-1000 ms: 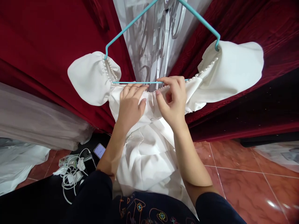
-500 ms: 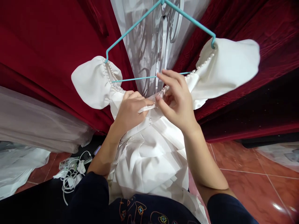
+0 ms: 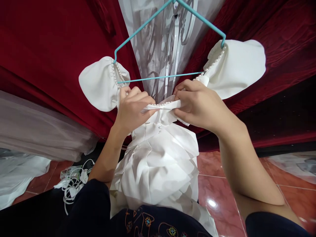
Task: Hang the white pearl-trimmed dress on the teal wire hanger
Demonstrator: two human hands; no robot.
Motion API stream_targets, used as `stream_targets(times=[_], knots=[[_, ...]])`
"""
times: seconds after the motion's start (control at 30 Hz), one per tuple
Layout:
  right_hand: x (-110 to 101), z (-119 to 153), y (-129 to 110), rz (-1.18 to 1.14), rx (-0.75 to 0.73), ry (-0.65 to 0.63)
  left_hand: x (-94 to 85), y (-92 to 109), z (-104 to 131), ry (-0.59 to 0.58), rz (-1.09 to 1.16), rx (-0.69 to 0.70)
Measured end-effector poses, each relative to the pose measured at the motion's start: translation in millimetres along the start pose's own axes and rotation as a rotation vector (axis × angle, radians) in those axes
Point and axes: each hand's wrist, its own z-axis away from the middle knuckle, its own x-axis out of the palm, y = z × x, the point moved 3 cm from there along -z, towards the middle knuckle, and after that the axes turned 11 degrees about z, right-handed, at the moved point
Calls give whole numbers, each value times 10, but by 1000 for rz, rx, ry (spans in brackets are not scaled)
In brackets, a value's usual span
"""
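Dress [image 3: 160, 168] hangs in the centre of the frame, on the hanger [image 3: 202, 18] at the top. With left hand [image 3: 134, 107] and right hand [image 3: 201, 107], we pinch its pearled neckline [image 3: 165, 106] between thumbs and fingers.

And here a dark navy fabric top [image 3: 155, 214] is seen, its front brightened by thin orange outlines, looping and angular. One starburst motif [image 3: 147, 221] is picked out in orange and light blue; a second, yellow-edged starburst [image 3: 172, 231] is set beside it. The arms are covered by a plain navy left sleeve [image 3: 93, 200] and a matching right sleeve [image 3: 271, 225], both finished around the elbow, with forearms [image 3: 240, 164] left bare.
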Motion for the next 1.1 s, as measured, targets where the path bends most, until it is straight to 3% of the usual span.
stream_targets(times=[0.1,0.23,0.37,0.57,0.7,1.1], knots=[[-43,50,-2,25,75,70,-198,-51,24,-37,-48,-59],[-52,92,38,42,208,268,-495,-191,114,-37,-117,-118],[10,48,94,59,113,259,-651,-301,191,-72,-185,-61],[3,37,202,-4,-158,146,-666,-356,214,-50,-164,-14],[-66,39,203,125,-156,1,-616,-312,211,5,-154,-72],[-84,21,-91,289,-152,-152,-580,-352,197,196,-120,-123]])
